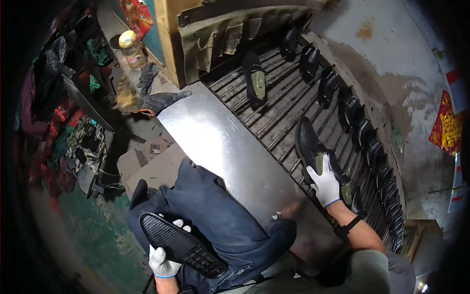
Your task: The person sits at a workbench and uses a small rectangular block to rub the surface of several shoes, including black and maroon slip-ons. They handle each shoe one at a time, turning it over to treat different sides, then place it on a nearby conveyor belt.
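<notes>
Over my lap, my left hand (165,263) in a white glove grips a black ridged shoe sole (182,245), tread side up; fingertips show over its far edge. At the right, my white-gloved right hand (325,183) is closed around the ankle opening of a black shoe (307,142), which has a green shoe last inside and lies on the roller conveyor (289,105). Part of that shoe is hidden under the hand. Farther up the rollers sits another black shoe (251,73) with a green last.
A shiny metal tabletop (210,132) lies between my lap and the rollers. Several black shoes (350,110) line the conveyor's far side by the wall. At the upper left are grey work gloves (164,101) and a jar with a yellow lid (129,46). A fabric flap (230,39) hangs over the conveyor's end.
</notes>
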Tool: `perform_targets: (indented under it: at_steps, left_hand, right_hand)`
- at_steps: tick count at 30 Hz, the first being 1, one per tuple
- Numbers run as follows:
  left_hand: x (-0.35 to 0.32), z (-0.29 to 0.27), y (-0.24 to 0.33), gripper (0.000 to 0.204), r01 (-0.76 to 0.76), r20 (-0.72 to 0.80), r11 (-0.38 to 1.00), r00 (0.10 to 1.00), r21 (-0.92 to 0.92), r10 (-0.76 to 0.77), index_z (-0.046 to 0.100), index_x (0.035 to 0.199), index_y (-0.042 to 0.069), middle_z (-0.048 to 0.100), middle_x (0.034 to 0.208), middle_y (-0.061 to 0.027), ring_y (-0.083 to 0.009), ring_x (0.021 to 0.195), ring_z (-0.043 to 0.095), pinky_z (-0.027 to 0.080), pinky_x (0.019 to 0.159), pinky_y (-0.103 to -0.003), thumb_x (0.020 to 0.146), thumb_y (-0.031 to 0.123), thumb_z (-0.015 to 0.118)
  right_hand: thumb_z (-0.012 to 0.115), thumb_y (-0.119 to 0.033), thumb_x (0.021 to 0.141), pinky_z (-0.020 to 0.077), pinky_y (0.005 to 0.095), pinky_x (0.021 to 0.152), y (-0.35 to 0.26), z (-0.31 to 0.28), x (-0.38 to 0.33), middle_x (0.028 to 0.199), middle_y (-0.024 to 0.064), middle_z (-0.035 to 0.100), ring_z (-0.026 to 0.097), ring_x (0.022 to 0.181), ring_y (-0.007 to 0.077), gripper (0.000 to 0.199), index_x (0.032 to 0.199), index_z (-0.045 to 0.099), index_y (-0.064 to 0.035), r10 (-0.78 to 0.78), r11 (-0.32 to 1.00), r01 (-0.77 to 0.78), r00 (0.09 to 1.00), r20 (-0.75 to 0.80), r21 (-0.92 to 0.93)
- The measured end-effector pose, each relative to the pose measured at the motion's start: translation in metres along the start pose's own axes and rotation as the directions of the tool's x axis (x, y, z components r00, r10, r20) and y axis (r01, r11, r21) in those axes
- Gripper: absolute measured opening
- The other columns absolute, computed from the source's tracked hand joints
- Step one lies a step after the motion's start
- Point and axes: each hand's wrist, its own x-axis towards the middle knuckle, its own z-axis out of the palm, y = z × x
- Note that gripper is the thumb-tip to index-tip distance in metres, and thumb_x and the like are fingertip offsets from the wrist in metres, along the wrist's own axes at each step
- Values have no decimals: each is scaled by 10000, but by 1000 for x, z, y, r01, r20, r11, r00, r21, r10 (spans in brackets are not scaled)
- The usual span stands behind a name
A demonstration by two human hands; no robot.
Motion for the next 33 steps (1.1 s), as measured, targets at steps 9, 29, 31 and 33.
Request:
perform_targets:
  at_steps: [9, 29, 31, 33]
  left_hand:
    - [-1, -1, 5, 856, -84, -9, 996, 996, -11, 84, 379, 1661, -62, 466, 1659, -360, -534, 1502, 523, 474, 1231, -654, 997, 263, 810]
    - [4, 34, 24, 515, -138, -21, 990, 990, -24, 137, 437, 1629, 102, 578, 1569, -277, -462, 1426, 610, 501, 1209, -656, 1184, 343, 536]
    - [5, 37, 24, 474, -90, -11, 995, 996, -44, 90, 472, 1586, 84, 595, 1544, -277, -463, 1403, 626, 507, 1202, -660, 1198, 356, 499]
    - [7, 51, 25, 519, -95, 72, 995, 993, -41, 98, 463, 1609, 104, 608, 1522, -278, -478, 1385, 636, 510, 1199, -662, 1188, 404, 515]
  right_hand:
    - [862, -268, 881, 383, 578, 1249, -91, -35, 103, 1669, 325, 428, 450, 1485, 516, 835, 1620, 527, -73, -52, 950, 165, 920, -388, 264]
    - [733, -403, 983, 508, 637, 1161, -175, -73, 103, 1549, 300, 559, 582, 1413, 474, 830, 1610, 450, 61, -449, -878, -383, 867, -216, 286]
    - [796, -388, 943, 527, 605, 1146, -187, -67, 67, 1545, 259, 567, 613, 1353, 433, 909, 1647, 414, 39, -541, -819, -490, 832, -120, 299]
    - [796, -358, 939, 543, 583, 1129, -209, -69, 39, 1503, 243, 592, 632, 1306, 413, 885, 1637, 426, 40, -587, -785, -524, 800, -126, 332]
